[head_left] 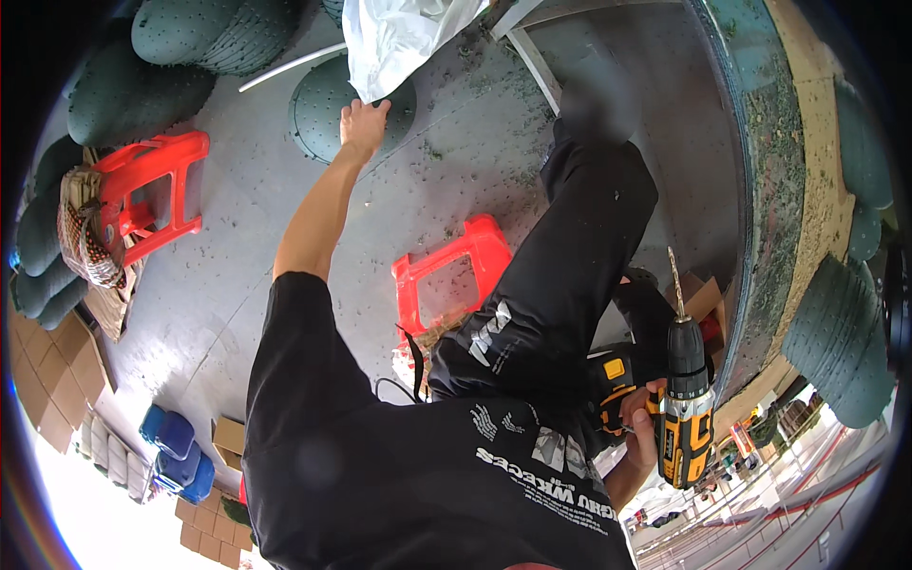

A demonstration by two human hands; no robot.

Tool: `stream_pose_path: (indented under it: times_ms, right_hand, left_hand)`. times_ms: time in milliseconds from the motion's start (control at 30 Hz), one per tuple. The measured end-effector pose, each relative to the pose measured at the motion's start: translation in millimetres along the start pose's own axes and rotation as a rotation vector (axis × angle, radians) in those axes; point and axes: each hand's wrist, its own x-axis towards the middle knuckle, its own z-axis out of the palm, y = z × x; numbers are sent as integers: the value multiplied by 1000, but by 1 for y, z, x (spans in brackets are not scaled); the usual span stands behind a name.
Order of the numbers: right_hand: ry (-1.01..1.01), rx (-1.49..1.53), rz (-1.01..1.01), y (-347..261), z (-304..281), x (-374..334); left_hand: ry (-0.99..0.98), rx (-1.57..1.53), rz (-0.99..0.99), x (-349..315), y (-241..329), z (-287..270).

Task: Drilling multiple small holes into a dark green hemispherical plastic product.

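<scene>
Gripping a yellow drill [686,399], right hand [642,427]; left hand [363,123] touches green disc [328,109]

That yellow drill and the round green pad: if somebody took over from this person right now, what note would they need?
Left hand: arm stretched out, fingers resting on a round, dimpled dark green pad lying on the grey floor, just below a white plastic sheet.
Right hand: closed around the grip of a yellow and black cordless drill, bit pointing away and touching nothing.
Nearby: a red plastic stool by the person's leg; more green pads stacked at the edges.
Done: pad reached. Left: pad not yet lifted, drill not applied.
</scene>
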Motion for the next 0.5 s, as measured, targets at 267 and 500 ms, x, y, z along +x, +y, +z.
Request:
stream_pose_path:
  times_ms: [267, 500]
  right_hand:
    - [70, 44, -4, 8, -18, -3]
    - [99, 119, -11, 15, -23, 4]
  left_hand:
    - [179, -224, 7, 32, -35, 17]
    - [123, 23, 38, 8, -97, -14]
